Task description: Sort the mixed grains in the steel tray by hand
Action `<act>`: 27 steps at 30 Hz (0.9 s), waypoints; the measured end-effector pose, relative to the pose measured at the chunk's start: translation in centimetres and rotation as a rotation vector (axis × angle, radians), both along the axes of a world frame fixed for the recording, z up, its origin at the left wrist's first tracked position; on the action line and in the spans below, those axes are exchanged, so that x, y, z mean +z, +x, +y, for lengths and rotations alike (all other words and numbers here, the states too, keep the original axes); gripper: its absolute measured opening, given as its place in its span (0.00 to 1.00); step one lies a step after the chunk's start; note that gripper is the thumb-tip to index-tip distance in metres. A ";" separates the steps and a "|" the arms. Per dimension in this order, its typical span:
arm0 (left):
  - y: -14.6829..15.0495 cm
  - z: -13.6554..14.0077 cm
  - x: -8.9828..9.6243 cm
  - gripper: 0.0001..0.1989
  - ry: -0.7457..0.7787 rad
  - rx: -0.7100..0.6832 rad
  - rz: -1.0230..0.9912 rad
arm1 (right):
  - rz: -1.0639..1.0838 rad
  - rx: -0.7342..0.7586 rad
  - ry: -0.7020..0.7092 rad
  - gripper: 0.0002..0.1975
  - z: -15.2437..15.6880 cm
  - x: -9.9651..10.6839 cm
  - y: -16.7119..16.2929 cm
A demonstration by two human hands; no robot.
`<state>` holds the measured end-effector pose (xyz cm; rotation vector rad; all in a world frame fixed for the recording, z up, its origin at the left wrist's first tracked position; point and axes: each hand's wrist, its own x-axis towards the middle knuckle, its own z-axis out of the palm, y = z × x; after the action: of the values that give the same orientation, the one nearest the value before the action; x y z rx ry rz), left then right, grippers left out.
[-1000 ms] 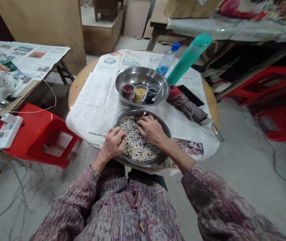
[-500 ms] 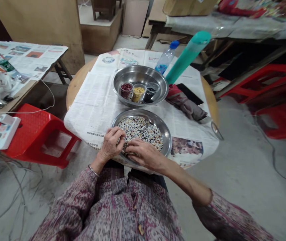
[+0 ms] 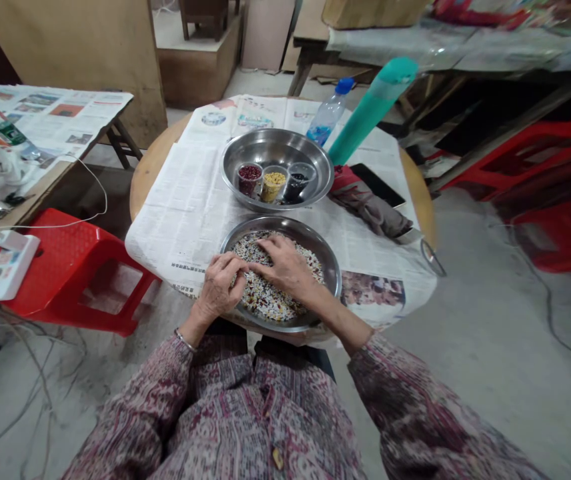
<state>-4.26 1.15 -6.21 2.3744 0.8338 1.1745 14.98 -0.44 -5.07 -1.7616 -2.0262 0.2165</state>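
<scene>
A round steel tray (image 3: 336, 280) at the table's near side holds a spread of mixed white, dark, yellow and reddish grains (image 3: 265, 301). My left hand (image 3: 219, 283) rests over its left rim with bent fingers drawn together; what lies between the fingertips is hidden. Over the middle of the grains is my right hand (image 3: 288, 267), fingers apart and palm down, its fingertips touching the grains. Behind stands a deeper steel basin (image 3: 278, 141) with three clear cups: one of dark red beans (image 3: 250, 175), one of yellow grains (image 3: 273, 181) and one of black grains (image 3: 297, 185).
Newspaper (image 3: 175, 200) covers the round table. A plastic bottle (image 3: 329, 113), a teal tube-shaped thing (image 3: 373, 110), a dark phone-like slab (image 3: 378, 185) and a crumpled cloth (image 3: 370, 208) lie right of the basin. A red stool (image 3: 80, 257) with a power strip (image 3: 8, 270) stands left.
My right hand has moved forward from the tray's near edge to the middle of the grains, its fingers spreading. Grains now cover more of the tray's near part. My left hand has hardly moved.
</scene>
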 end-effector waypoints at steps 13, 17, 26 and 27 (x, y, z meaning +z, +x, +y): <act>0.1 0.0 0.0 0.07 0.003 -0.007 -0.011 | -0.072 0.219 -0.186 0.11 -4.4 3.3 4.3; 0.0 0.0 -0.1 0.07 -0.002 -0.009 -0.004 | -0.111 0.384 -0.361 0.07 -6.3 3.7 3.5; 0.1 0.0 0.1 0.07 0.000 0.006 0.027 | -0.145 -0.027 -0.054 0.15 -2.7 1.3 3.0; 0.1 0.0 0.1 0.07 0.004 0.006 0.025 | -0.145 -0.081 -0.051 0.17 -2.3 1.2 2.7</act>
<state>-4.19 1.11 -6.14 2.3960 0.8475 1.1525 17.73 -2.78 -3.91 -1.9369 -2.0599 0.1193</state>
